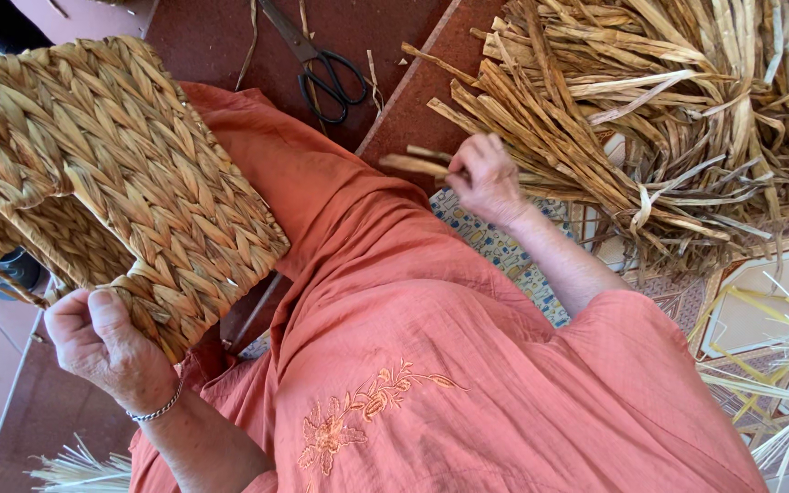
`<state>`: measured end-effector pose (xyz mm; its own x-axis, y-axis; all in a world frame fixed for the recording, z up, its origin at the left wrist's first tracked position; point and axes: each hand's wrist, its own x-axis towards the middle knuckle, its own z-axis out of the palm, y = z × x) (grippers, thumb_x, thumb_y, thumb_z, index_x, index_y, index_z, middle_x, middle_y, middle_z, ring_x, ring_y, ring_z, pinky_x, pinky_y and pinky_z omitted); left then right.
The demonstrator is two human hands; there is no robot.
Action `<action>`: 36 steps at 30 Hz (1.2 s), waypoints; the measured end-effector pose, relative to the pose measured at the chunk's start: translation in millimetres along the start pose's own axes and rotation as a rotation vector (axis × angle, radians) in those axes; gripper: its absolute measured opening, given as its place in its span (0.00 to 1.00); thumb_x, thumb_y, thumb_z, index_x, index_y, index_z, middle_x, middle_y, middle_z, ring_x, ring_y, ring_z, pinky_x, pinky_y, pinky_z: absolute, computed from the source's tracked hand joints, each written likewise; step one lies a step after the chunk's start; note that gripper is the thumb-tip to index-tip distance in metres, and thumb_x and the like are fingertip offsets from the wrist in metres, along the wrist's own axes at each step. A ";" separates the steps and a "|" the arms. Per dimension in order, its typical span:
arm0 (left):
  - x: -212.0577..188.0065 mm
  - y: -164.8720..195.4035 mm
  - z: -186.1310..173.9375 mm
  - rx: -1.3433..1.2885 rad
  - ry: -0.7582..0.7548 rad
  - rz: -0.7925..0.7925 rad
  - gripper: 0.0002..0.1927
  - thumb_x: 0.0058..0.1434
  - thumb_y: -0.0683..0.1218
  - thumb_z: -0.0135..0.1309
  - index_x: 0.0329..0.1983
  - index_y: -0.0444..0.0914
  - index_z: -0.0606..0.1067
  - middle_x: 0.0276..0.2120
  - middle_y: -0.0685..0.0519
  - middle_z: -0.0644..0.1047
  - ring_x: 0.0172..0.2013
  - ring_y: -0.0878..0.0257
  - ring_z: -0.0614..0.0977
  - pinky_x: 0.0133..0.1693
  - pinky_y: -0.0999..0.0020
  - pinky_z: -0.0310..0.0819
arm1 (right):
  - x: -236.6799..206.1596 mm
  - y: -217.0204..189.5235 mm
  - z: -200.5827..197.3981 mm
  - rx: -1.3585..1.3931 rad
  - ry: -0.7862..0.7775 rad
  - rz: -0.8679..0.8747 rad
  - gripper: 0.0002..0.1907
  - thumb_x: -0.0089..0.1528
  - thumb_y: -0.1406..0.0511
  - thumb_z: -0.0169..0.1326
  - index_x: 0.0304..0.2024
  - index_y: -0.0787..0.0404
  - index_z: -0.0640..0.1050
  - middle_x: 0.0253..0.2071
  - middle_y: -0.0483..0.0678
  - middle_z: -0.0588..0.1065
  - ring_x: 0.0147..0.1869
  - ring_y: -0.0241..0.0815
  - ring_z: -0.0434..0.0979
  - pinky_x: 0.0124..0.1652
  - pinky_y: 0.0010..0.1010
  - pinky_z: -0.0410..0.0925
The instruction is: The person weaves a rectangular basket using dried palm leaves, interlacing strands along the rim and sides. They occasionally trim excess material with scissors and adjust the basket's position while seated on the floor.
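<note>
Tiled floor [394, 82]; braided straw basket [111, 173], golden, thick herringbone weave.

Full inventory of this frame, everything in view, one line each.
woven basket piece: 1, tan braided fibre, upper left, resting on the lap
dried leaf bundle: 1 large pile, straw-brown, upper right on the floor
scissors: 1, black handles, top centre on the red-brown floor
loose pale strips: a few, yellow-green, lower right
pale fibre tuft: 1, cream, bottom left
patterned mat: 1, blue and white, partly hidden under the garment
orange garment: 1, embroidered flower, centre, over the lap
bracelet: 1, silver, on the left wrist
left hand: closed on the basket's lower edge
right hand: gripping leaf strips at the bundle's edge
</note>
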<state>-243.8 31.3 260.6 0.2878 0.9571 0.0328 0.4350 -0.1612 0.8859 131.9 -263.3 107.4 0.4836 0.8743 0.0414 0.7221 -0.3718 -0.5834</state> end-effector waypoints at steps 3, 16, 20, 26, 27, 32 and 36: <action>1.0 6.6 7.1 -0.027 0.005 0.038 0.08 0.83 0.41 0.54 0.47 0.31 0.70 0.41 0.54 0.73 0.38 0.70 0.70 0.46 0.78 0.67 | 25.6 1.7 -13.3 0.233 -0.031 0.214 0.08 0.62 0.69 0.62 0.38 0.60 0.74 0.35 0.47 0.75 0.38 0.41 0.77 0.38 0.34 0.72; -13.0 15.3 28.3 0.066 0.126 0.091 0.09 0.78 0.35 0.62 0.55 0.29 0.74 0.46 0.50 0.79 0.43 0.67 0.80 0.49 0.76 0.78 | 118.3 -186.0 25.3 0.541 0.305 -0.563 0.13 0.63 0.65 0.66 0.46 0.59 0.77 0.40 0.46 0.74 0.44 0.43 0.75 0.44 0.33 0.72; -14.0 7.8 35.1 0.032 0.084 0.116 0.06 0.81 0.35 0.58 0.55 0.27 0.74 0.48 0.48 0.79 0.47 0.65 0.81 0.55 0.74 0.77 | 135.0 -223.0 29.6 0.662 0.232 -0.603 0.13 0.62 0.65 0.66 0.45 0.58 0.77 0.40 0.45 0.73 0.45 0.46 0.74 0.45 0.35 0.71; -6.1 13.8 34.7 -0.144 0.016 0.092 0.13 0.76 0.40 0.51 0.60 0.29 0.73 0.53 0.50 0.78 0.50 0.65 0.81 0.57 0.72 0.76 | 151.8 -241.8 47.0 0.731 0.085 -0.591 0.13 0.62 0.63 0.66 0.44 0.57 0.76 0.39 0.45 0.72 0.45 0.46 0.74 0.44 0.36 0.71; -4.0 14.6 34.9 -0.135 0.033 0.077 0.11 0.78 0.40 0.51 0.59 0.29 0.73 0.52 0.50 0.78 0.49 0.64 0.81 0.56 0.72 0.76 | 152.5 -242.9 48.5 0.734 0.073 -0.577 0.13 0.62 0.63 0.66 0.44 0.57 0.76 0.39 0.46 0.72 0.45 0.46 0.74 0.44 0.36 0.71; 2.6 19.8 36.7 -0.058 0.092 0.059 0.08 0.82 0.40 0.53 0.56 0.29 0.74 0.48 0.51 0.78 0.47 0.66 0.80 0.53 0.72 0.77 | 154.4 -250.7 48.1 0.719 0.075 -0.577 0.13 0.61 0.63 0.66 0.44 0.57 0.76 0.42 0.46 0.73 0.47 0.48 0.74 0.47 0.37 0.71; 8.8 29.0 43.1 -0.022 0.072 0.041 0.06 0.80 0.37 0.51 0.54 0.29 0.75 0.44 0.53 0.76 0.46 0.67 0.78 0.51 0.75 0.75 | 168.6 -251.7 43.0 0.791 0.030 -0.602 0.14 0.62 0.64 0.65 0.47 0.58 0.77 0.43 0.47 0.75 0.48 0.49 0.75 0.49 0.37 0.72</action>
<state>-191.9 24.6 266.6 0.2421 0.9649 0.1018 0.4055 -0.1959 0.8929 10.4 -9.0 226.3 0.1653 0.8367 0.5222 0.3191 0.4556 -0.8310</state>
